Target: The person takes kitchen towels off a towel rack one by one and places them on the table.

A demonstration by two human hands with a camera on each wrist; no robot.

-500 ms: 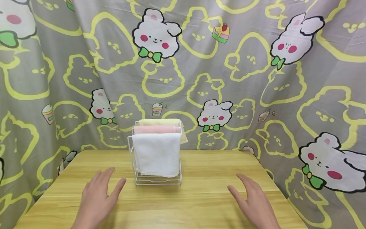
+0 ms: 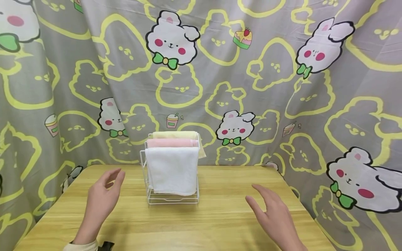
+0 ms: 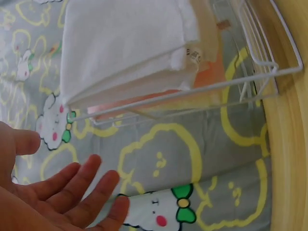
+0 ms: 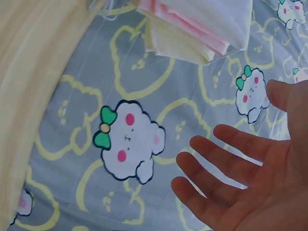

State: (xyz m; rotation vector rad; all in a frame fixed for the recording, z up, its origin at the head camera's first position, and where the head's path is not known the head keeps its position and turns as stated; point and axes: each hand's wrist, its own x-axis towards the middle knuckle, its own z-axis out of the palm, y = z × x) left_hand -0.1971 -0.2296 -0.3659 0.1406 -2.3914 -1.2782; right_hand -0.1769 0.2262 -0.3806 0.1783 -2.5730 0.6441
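Observation:
A white wire rack (image 2: 173,201) stands on the table left of centre. Over its front bar hangs a white towel (image 2: 172,170), with a pink towel (image 2: 171,142) and a pale yellow towel (image 2: 176,134) on the bars behind. My left hand (image 2: 102,193) is held left of the rack, apart from it, fingers loosely bent and nothing in them. To the right of the rack, farther off, my right hand (image 2: 274,212) hovers over the table with fingers spread and holds nothing. In the left wrist view, a small printed label (image 3: 194,55) shows at the towels' edge.
The wood-grain table (image 2: 226,223) lies under both hands. Behind it and along both sides hangs a grey curtain (image 2: 201,83) printed with yellow outlines and white cartoon animals. A pale sleeve cuff (image 2: 81,246) and a black strap (image 2: 106,246) show at my left wrist.
My left hand has risen and turned, its fingers drawing closer together, and the cuff has come into view. The right hand has shifted slightly left and up. Rack and towels stay put.

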